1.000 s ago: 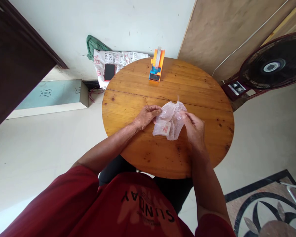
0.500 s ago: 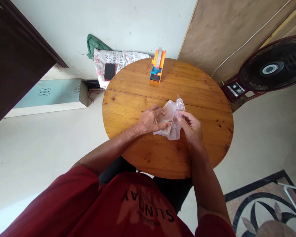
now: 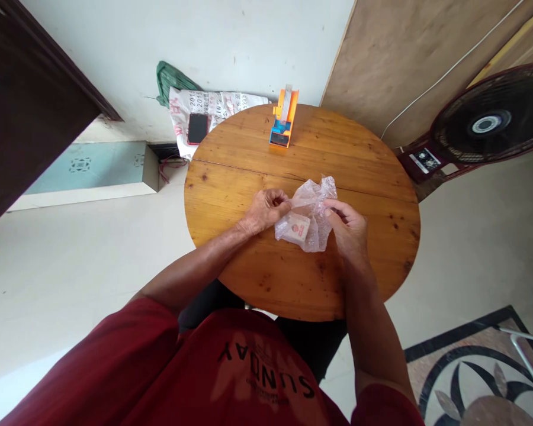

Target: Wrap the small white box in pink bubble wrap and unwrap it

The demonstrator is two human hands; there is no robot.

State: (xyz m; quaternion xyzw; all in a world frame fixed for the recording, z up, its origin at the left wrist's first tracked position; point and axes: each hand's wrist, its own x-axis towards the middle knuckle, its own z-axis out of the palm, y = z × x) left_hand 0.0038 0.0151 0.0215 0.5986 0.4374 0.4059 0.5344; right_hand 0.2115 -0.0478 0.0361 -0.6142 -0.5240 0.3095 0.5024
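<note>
Head view: note the small printed box [image 3: 299, 228] at the near left part of a crumpled sheet of bubble wrap [image 3: 322, 231], mid-table on the round wooden table [image 3: 266, 278], too hazy to tell whether under the film. See the left hand [image 3: 264, 211] pinching the sheet's left edge, thumb against fingertips, and the right hand [image 3: 349, 231], loosely curled, pinching the right side. Find the tape dispenser [image 3: 284, 127] standing near the far edge.
</note>
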